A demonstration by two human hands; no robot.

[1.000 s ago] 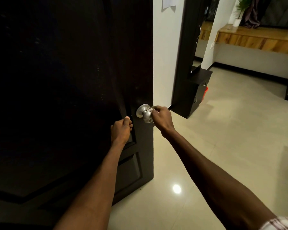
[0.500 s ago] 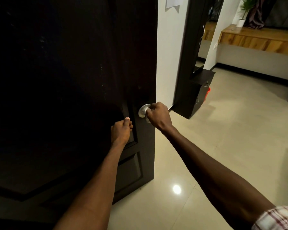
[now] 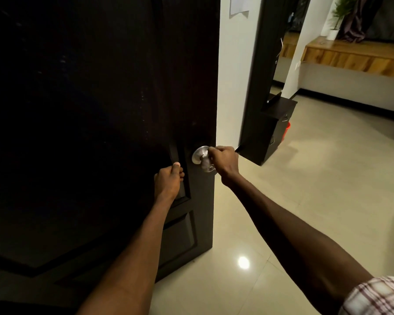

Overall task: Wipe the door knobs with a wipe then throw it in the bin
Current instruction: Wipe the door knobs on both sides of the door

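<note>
A silver door knob [image 3: 207, 165] with a round plate [image 3: 198, 154] sits near the edge of a dark door [image 3: 100, 110]. My right hand [image 3: 224, 160] is closed around the knob's neck from the right, and the knob's end shows below my fingers. A pale sliver at my fingertips looks like the wipe [image 3: 211, 148]; most of it is hidden in my fist. My left hand [image 3: 168, 181] is braced on the door's panel moulding left of the knob, fingers curled, thumb up.
The door stands ajar over a glossy tiled floor [image 3: 305, 212]. Beyond it are a white wall, a dark cabinet [image 3: 268, 133] with a red container [image 3: 287, 132] half hidden behind it, and a wooden bench [image 3: 355, 55] at the far right.
My right hand slid over the knob, covering it, then moved up to the neck so the knob's end shows again. The left hand stayed on the door.
</note>
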